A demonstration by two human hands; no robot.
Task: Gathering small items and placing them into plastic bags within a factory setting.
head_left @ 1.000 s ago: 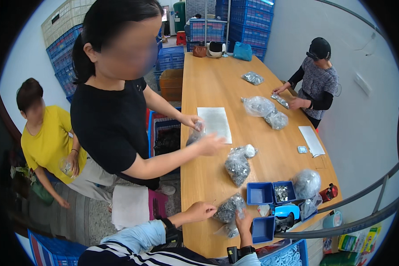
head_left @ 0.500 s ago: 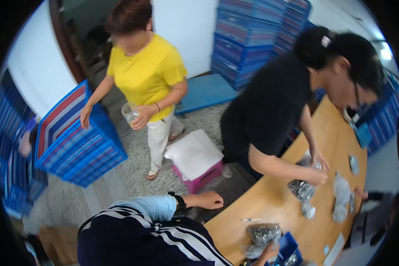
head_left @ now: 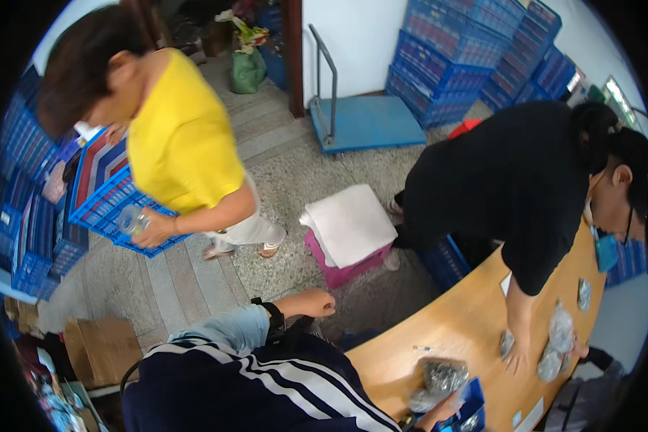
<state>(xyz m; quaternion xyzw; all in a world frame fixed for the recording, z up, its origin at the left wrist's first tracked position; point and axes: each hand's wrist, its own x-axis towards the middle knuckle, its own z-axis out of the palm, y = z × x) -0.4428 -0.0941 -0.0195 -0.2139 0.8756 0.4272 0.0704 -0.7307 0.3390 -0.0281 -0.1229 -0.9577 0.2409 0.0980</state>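
Observation:
My left hand [head_left: 313, 303] hangs beside the table's near edge, fingers curled into a loose fist, with nothing visible in it. A black band circles that wrist, below a light blue sleeve. My right hand [head_left: 441, 412], at the lower edge, has its fingers closed on the loose plastic of a clear bag [head_left: 445, 374] filled with small grey metallic parts. The bag lies on the wooden table [head_left: 389, 345], against a blue bin [head_left: 473, 405] that holds more bagged pieces. Partly hidden by the bag and my arm is another pale plastic bag [head_left: 422, 400].
A person in black [head_left: 497, 173] leans over the table, one hand spread beside a small bag [head_left: 507, 343]. More bags [head_left: 560, 327] lie farther right. A person in yellow [head_left: 187, 144] holds a clear jar [head_left: 132, 220] over blue crates [head_left: 115, 209]. A pink stool [head_left: 338, 270] and blue trolley [head_left: 367, 122] stand beyond.
The person in yellow has moved left and bends over the crates. The person in black has let go of a bag and put a hand on the table. My hands keep nearly the same pose.

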